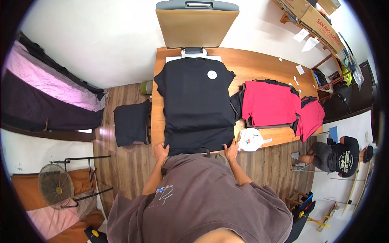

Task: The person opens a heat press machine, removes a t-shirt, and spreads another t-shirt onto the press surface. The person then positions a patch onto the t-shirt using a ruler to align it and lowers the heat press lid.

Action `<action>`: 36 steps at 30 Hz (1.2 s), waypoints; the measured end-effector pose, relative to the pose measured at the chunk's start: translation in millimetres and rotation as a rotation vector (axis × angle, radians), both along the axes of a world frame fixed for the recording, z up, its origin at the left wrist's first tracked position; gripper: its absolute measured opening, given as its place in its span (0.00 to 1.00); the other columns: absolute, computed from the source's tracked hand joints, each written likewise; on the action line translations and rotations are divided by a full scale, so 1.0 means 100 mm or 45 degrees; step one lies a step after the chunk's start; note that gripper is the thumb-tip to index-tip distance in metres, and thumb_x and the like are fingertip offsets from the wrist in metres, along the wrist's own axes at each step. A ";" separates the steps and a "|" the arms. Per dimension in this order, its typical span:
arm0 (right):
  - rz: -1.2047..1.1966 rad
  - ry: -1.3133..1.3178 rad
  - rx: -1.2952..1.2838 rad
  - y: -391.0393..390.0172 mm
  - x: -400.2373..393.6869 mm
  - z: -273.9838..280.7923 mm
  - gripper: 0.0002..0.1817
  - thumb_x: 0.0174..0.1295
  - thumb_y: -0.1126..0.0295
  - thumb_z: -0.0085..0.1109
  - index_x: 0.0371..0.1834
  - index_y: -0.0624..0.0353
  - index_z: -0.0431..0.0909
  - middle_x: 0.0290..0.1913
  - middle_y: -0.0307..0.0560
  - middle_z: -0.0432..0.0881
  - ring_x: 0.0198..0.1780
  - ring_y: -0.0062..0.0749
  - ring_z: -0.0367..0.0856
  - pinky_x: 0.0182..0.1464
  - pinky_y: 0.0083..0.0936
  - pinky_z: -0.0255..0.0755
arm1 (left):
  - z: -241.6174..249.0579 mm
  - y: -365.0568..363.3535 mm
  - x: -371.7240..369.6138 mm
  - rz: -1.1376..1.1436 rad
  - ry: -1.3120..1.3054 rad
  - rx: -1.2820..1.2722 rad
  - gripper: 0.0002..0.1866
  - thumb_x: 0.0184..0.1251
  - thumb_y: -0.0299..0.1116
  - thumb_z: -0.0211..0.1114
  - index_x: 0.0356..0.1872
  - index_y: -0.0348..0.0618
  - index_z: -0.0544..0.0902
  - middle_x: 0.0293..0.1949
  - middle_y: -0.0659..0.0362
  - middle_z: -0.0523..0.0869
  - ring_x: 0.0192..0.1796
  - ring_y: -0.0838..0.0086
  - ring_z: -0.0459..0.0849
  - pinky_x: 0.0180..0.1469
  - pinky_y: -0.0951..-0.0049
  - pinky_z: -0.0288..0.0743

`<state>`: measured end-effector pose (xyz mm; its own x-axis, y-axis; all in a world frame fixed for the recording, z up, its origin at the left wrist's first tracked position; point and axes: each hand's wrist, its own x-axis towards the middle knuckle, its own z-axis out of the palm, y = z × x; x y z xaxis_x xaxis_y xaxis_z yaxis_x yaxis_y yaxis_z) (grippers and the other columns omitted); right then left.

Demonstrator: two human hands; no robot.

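Note:
A black T-shirt (192,97) lies spread over the bed of a heat press (197,26), whose lid stands raised at the back. On its upper right chest sits a white round piece (212,75) with a faint mark. My left hand (161,151) pinches the left end of the shirt's near hem. At the hem's right end, my right hand (231,150) grips the cloth the same way. Folds cross the shirt's lower part, close to my body. Just right of my right hand lies a white sheet with a coloured print (250,139).
Red shirts (269,101) lie stacked on the wooden table (231,56), right of the press. Folded black cloth (131,123) rests on a low support at left. A fan (56,186) stands lower left; another person (342,156) is at far right.

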<state>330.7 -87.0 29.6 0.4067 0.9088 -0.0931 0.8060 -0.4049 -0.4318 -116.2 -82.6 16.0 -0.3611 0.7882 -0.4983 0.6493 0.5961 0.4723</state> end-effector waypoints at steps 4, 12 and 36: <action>-0.340 0.139 -0.040 0.05 0.10 -0.40 0.42 0.59 0.61 0.82 0.71 0.65 0.68 0.63 0.72 0.80 0.66 0.67 0.79 0.70 0.48 0.74 | -0.25 -0.13 -0.29 -0.053 -0.360 0.030 0.24 0.66 0.42 0.80 0.56 0.36 0.85 0.59 0.43 0.89 0.60 0.51 0.90 0.61 0.57 0.82; -0.455 1.001 -0.138 0.38 0.59 -0.50 0.23 0.68 0.74 0.64 0.61 0.54 0.64 0.52 0.52 0.78 0.39 0.46 0.88 0.36 0.41 0.91 | 0.06 -0.13 -0.35 0.184 -0.583 0.339 0.23 0.73 0.37 0.76 0.62 0.38 0.80 0.59 0.50 0.88 0.64 0.58 0.86 0.68 0.64 0.76; 0.376 1.322 -0.072 1.69 1.34 1.45 0.21 0.59 0.95 0.55 0.50 0.66 0.89 0.59 0.49 0.84 0.69 0.34 0.80 0.67 0.25 0.76 | 2.08 1.19 -0.63 -0.369 -0.641 0.235 0.08 0.68 0.29 0.77 0.43 0.36 0.91 0.42 0.61 0.85 0.45 0.73 0.79 0.54 0.70 0.74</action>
<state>464.5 82.1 174.2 -0.1297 0.9415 -0.3111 0.1264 -0.2955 -0.9470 -179.2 36.3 224.4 0.1254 0.9088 -0.3979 0.4431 0.3075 0.8421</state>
